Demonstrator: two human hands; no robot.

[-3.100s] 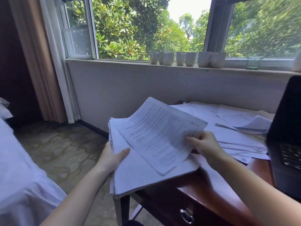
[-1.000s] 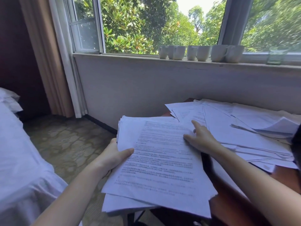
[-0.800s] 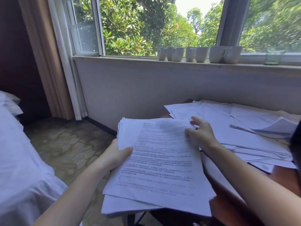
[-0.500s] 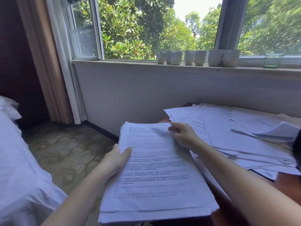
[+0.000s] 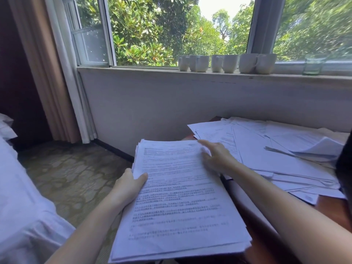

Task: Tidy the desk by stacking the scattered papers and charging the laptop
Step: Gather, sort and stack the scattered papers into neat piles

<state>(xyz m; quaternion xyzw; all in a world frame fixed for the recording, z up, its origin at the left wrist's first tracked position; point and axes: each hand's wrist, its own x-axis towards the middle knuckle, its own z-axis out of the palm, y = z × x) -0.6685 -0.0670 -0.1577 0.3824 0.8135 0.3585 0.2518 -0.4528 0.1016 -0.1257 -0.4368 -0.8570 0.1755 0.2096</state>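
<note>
Clamped on the stack [image 5: 181, 202] at its 9 o'clock edge, my left grip [image 5: 129, 184] has the thumb pressed across the top page and the fingers hidden underneath. My right grip [image 5: 215, 157] is flat and open, holding nothing, its blurred fingers laid on the pile's 1 o'clock corner. A second ago the top sheet lay skewed, its corners fanning past the pages below. Now it sits square with them, and my right grip has slid up from the sheet's side to that far corner, so the last page added is patted into line. The stack sits toward 6 o'clock in my view, jutting past the near-left corner of the bench [image 5: 331, 208] and seemingly carried by my left grip more than by the wood. I judge the stacking only part done: a drift of loose papers [image 5: 266, 149] still overlaps across the bench at 3 o'clock, the nearest sheet just beside my right wrist. My free grip should go there next, taking a little at a time, since a pile this thick held by one edge could sag or spill. Only a dark sliver of the laptop [image 5: 345, 168] shows at the far 3 o'clock edge, with no cable in view, so charging looks unstarted.
</note>
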